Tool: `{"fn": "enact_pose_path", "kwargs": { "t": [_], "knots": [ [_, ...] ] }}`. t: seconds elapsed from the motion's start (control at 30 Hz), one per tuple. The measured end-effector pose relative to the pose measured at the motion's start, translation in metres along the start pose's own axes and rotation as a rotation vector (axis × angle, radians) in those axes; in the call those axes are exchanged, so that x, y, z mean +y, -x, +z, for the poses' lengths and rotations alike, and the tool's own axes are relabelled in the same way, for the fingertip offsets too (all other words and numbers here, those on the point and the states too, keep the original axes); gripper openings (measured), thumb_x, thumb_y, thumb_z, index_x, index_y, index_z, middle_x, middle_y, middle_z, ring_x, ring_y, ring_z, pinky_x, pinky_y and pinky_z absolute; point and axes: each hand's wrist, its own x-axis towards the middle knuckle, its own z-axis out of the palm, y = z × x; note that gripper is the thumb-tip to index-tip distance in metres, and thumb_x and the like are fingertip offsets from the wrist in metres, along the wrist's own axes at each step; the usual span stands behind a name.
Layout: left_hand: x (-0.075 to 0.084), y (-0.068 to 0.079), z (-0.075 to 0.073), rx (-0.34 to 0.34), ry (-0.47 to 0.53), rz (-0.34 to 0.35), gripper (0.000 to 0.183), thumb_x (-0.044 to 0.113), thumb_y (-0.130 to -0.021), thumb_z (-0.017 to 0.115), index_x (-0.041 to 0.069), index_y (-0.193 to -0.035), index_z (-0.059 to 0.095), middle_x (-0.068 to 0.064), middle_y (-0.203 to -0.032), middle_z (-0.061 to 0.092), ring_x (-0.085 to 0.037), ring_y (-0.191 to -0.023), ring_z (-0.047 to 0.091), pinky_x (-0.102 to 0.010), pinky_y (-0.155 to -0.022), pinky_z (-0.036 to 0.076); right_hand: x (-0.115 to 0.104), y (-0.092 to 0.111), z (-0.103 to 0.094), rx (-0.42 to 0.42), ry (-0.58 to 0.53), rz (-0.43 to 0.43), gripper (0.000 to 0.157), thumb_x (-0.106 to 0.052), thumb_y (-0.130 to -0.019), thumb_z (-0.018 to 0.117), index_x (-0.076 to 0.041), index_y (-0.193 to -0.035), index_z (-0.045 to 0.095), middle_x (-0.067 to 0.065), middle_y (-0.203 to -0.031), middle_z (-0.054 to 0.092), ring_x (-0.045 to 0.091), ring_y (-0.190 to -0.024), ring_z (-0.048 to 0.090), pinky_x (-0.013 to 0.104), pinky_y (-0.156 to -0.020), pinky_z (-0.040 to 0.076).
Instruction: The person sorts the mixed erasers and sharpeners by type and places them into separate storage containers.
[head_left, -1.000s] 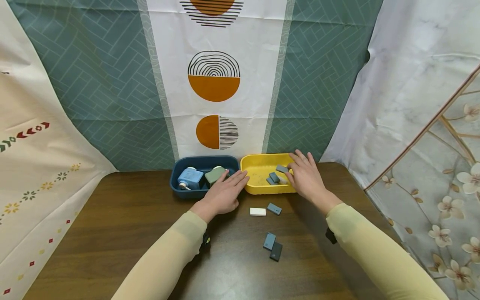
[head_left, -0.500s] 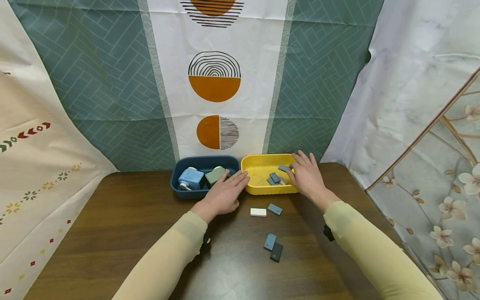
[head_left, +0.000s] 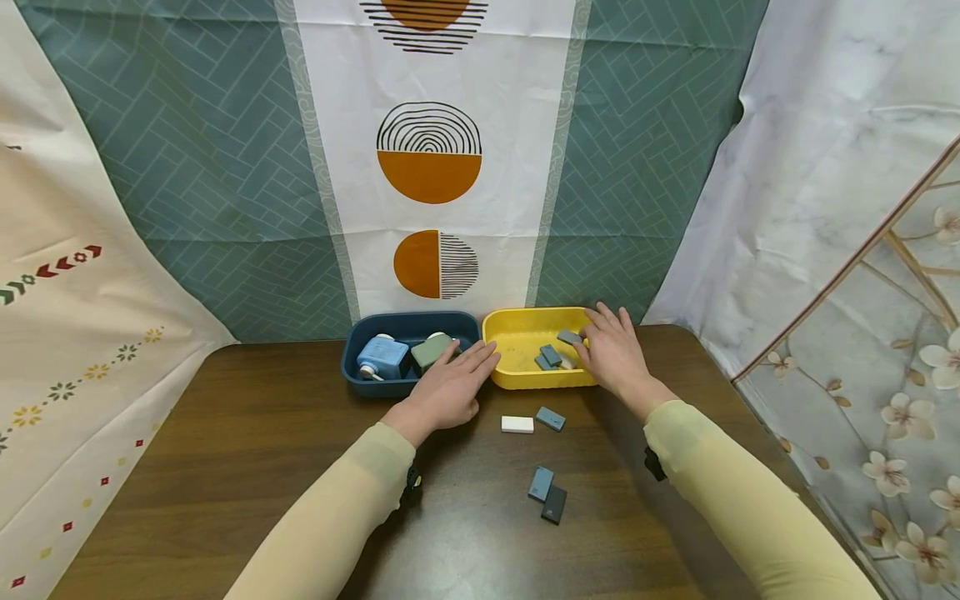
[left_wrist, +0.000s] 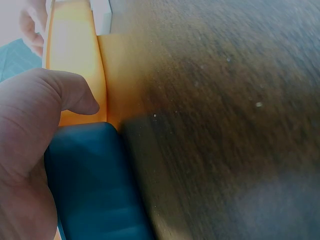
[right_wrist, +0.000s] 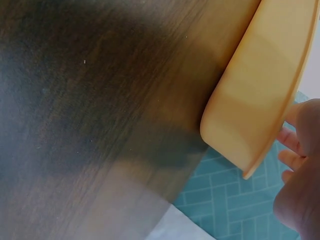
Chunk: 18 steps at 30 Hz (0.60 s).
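Note:
My right hand [head_left: 615,354] is over the right side of the yellow tray [head_left: 517,380], thumb and fingertips pinching a small grey-blue rectangular block [head_left: 569,337]. Beneath it in the tray lie another grey-blue block [head_left: 551,355] and a pale piece partly covered by them. My left hand [head_left: 448,390] lies with straight fingers across the meeting edges of the yellow tray and the navy tray [head_left: 375,388]. In the left wrist view, the left thumb [left_wrist: 80,95] is above the trays' adjoining rims. The right wrist view shows the yellow tray's outer wall [right_wrist: 250,90]; the block is hidden there.
A light blue bottle [head_left: 383,357] and a green container [head_left: 430,351] lie in the navy tray. In front of the trays are a white block [head_left: 517,425] and a grey-blue block [head_left: 551,418]. Nearer lie another grey-blue block [head_left: 541,483] and a black block [head_left: 554,505]. Fabric hangs behind.
My right hand, with the pinched block, has shifted very slightly right over the yellow tray, and its forearm has drawn slightly inward. The left hand stays in place.

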Motion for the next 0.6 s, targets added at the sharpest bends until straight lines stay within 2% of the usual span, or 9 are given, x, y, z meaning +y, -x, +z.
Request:
{"fn": "enact_pose_path", "kwargs": {
  "t": [0.6],
  "knots": [
    [-0.0012,-0.0008,0.0018,0.0,0.006,0.001,0.085,0.017,-0.104,0.072,0.014,-0.177,0.027,-0.003,-0.184,0.018,-0.021,-0.17,0.012,-0.053,-0.137,0.005,-0.0023,-0.0024,0.0046,-0.006,-0.003,0.011,0.03,-0.023,-0.111,0.066,0.002,-0.12,0.078,0.023,-0.165,0.051,0.041,-0.163,0.03,0.063,-0.135,0.01]
  ]
}}
